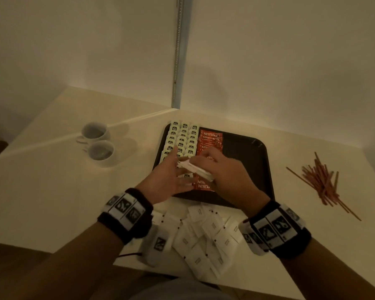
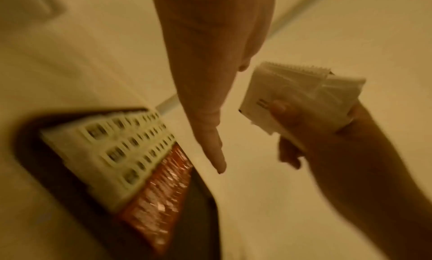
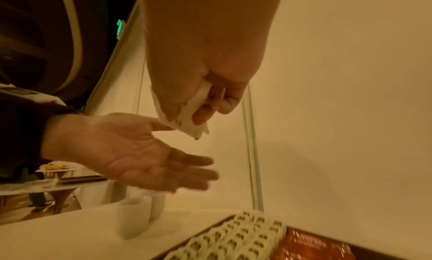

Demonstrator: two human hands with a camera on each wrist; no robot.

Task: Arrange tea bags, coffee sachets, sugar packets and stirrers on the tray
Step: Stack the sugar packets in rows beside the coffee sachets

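Right hand (image 1: 223,169): fingers (image 3: 201,116) and thumb curled round a small stack of sugar packets (image 2: 301,96), pinched at one end so the free edges fan out. Held above the near part of the tray, over the coffee sachets; probably gathered as a bundle so that it can be set down in one row.

Left hand (image 1: 169,176): fingers (image 3: 191,169) straight and spread, palm turned toward the stack, holding nothing. It sits just beside the packets' free end, apparently placed to square or steady the bundle.

Tray (image 1: 247,152): dark, shallow-rimmed, on the worktop (image 1: 52,191) near the wall corner.
- Tea bags (image 1: 183,139): three tidy overlapped columns along the tray's left side.
- Coffee sachets (image 1: 210,139): red-orange, one column touching the tea bags on their right.
- Right half of the tray bare; judged to be reserved for sugar and stirrers.

Loose sugar packets (image 1: 204,234): white, heaped untidily on the worktop just off the tray's near edge, between the two wrists. Most of the sugar is not yet placed.

Stirrers (image 1: 320,180): reddish-brown sticks in a loose scatter on the worktop, well to the tray's right, not yet sorted.

Two white cups (image 1: 97,141): on the worktop left of the tray, touching or nearly so; not part of the task.

Progress, judged: tea and coffee done, sugar under way, stirrers outstanding.
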